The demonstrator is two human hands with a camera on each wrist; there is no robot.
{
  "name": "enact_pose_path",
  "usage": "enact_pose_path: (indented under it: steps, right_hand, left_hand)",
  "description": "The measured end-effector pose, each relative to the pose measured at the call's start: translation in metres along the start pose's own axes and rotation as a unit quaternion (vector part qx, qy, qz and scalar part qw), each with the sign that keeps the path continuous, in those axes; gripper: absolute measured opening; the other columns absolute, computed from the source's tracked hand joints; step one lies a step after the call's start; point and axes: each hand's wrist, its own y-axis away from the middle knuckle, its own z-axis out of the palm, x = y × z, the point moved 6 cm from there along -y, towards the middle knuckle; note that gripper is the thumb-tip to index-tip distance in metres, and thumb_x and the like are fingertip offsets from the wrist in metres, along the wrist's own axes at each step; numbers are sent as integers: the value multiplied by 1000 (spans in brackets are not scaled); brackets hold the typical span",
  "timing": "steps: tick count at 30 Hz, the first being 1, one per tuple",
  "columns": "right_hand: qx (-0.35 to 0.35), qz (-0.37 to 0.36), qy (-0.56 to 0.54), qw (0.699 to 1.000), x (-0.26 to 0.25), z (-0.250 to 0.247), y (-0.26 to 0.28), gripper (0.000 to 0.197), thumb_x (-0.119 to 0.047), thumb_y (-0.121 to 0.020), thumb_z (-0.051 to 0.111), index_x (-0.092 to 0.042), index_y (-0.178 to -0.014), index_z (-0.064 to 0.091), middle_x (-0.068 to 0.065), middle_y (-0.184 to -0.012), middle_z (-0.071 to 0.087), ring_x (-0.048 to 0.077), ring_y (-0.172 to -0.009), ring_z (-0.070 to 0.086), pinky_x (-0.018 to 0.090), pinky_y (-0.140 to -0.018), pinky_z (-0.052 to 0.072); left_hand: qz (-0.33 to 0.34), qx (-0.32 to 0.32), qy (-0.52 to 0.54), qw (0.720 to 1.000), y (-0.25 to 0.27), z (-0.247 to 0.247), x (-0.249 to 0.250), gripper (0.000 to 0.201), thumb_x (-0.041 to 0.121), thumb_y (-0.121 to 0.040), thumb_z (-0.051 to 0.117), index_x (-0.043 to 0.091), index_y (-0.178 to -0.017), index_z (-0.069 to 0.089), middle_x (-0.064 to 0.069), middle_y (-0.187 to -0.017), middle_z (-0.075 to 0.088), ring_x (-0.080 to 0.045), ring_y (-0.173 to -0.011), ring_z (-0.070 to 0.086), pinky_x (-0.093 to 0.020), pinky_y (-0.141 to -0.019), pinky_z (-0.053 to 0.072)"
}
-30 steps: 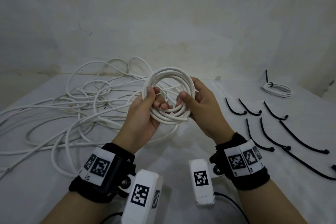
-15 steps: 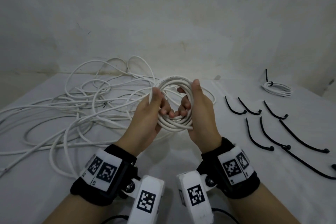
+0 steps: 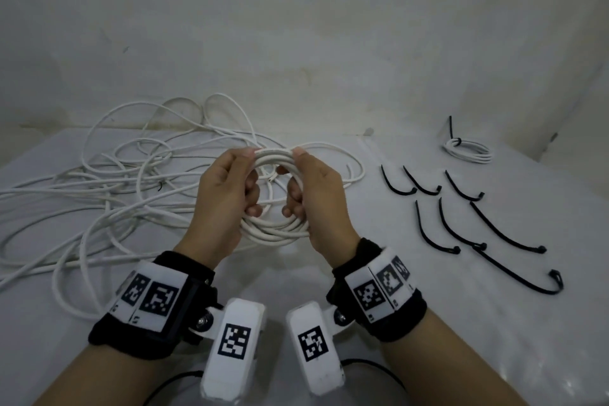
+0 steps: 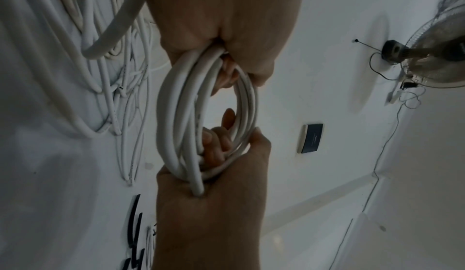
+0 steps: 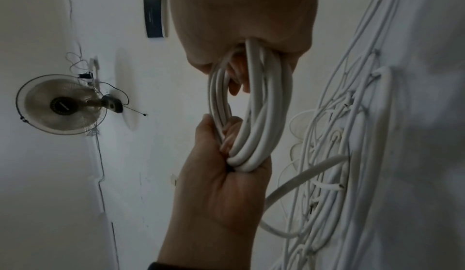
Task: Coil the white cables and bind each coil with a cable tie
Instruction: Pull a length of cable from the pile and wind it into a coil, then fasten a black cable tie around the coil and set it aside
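Head view, hands: left hand (image 3: 227, 194) and right hand (image 3: 318, 189) both grip the coil (image 3: 275, 229) from opposite sides, fingers curled through its middle, thumbs on its top arc.
Head view, coil: held up over the table (image 3: 379, 323) centre, not bound yet; one cable end seems to hang loose inside the ring.
Head view, loose cables (image 3: 99, 194): big tangle on the left half of the table, reaching the back edge.
Head view, cable ties (image 3: 461, 217): black, spread over the right half, well apart from the hands.
Head view, bound coil (image 3: 468, 150): small, at the back right corner, a black tie already on it.
Left wrist view: left hand (image 4: 221, 21) at top and right hand (image 4: 208, 204) at bottom clamp the coil (image 4: 176, 105); several turns lie side by side.
Right wrist view: right hand (image 5: 241, 15) at top, left hand (image 5: 219, 190) at bottom, coil (image 5: 259, 115) between them.
Step, my judgement: squeeze the turns even, then keep one hand on the coil, so that the other is free to fetch a tie; if both let go, the turns prob. spring apart.
Surface: white, smooth, matt.
Room: pale wall (image 3: 296, 26) behind; wrist views show a fan (image 5: 61, 105) and a dark panel (image 5: 156, 16).
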Motion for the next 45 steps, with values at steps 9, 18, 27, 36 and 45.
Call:
enact_pose_path:
  steps: [9, 18, 27, 36, 45]
  right_hand:
    - [41, 9, 231, 972, -47, -106, 17, 29, -30, -98, 51, -8, -87, 67, 2, -72, 62, 12, -63, 57, 25, -64, 48]
    - [14, 200, 702, 684, -56, -273, 54, 16, -24, -81, 74, -12, -77, 64, -4, -78, 60, 12, -72, 52, 18, -55, 36]
    - [-54, 269, 720, 638, -43, -296, 65, 21, -11, -80, 73, -18, -66, 59, -5, -67, 58, 6, -60, 51, 15, -51, 38]
    - [-57, -3, 406, 912, -97, -160, 40, 12, -4, -96, 48, -10, -90, 57, 2, -65, 62, 13, -51, 50, 20, -53, 45]
    - [-62, -120, 373, 918, -62, -63, 0, 19, -1, -93, 44, -8, -92, 62, 2, -68, 68, 9, -52, 57, 17, -54, 46]
  left_hand:
    - [-48, -49, 62, 996, 7, 19, -6, 36, 21, -101, 40, 23, -66, 49, 4, -57, 32, -6, -41, 23, -12, -36, 23]
    - [-67, -111, 42, 991, 22, 37, -15, 27, 23, -101, 40, 23, -79, 55, 4, -58, 33, -5, -40, 24, -12, -36, 23]
    - [-93, -113, 46, 988, 22, 37, -20, 28, 24, -101, 40, 21, -74, 48, 4, -57, 33, -4, -38, 24, -11, -35, 23]
    - [-106, -126, 31, 986, 26, 41, -20, 27, 23, -101, 40, 20, -75, 47, 3, -58, 35, -4, -38, 24, -12, -35, 24]
    - [-101, -187, 22, 977, 31, 44, -16, 22, 22, -100, 37, 15, -83, 48, 1, -59, 39, -5, -41, 24, -14, -36, 24]
